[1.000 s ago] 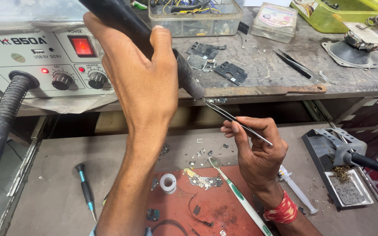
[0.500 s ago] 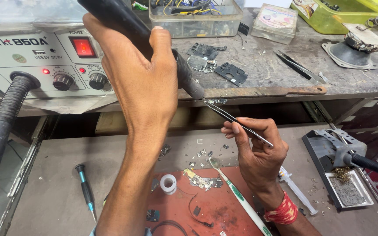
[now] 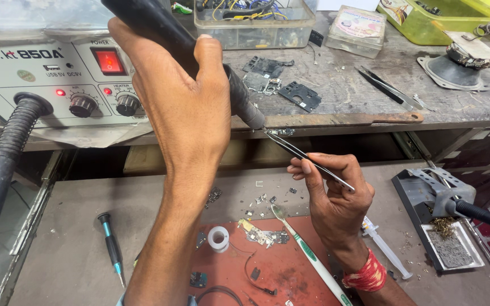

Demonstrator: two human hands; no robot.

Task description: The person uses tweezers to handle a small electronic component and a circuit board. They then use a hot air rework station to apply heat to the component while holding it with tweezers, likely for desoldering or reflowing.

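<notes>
While you lean over the bench, near to far:
Red mat (image 3: pixel 279 272): it lies closest to you on the lower shelf, carrying a small circuit board (image 3: pixel 262 235), a white solder spool (image 3: pixel 218 238) and a green-and-white toothbrush (image 3: pixel 307 252).
Screwdriver (image 3: pixel 110 243): it lies left of the mat, well apart from both hands.
Right hand (image 3: pixel 336 198): your fingers are pinched shut on the tweezers (image 3: pixel 307 157), just above the mat's far edge.
Tweezers: they slant up and left from your right hand, and their tips hold a tiny part (image 3: pixel 282 132) right under the nozzle.
Left hand (image 3: pixel 182 107): your fist is wrapped tight round the black hot-air handpiece (image 3: pixel 199 54), above and left of your right hand.
Hot-air handpiece: its metal nozzle points down and right, ending just beside the tweezer tips.
Rework station (image 3: pixel 58 85): it sits on the upper shelf behind your left hand, red switch lit.
Clear box (image 3: pixel 256 25): it stands farthest back, full of wires.
</notes>
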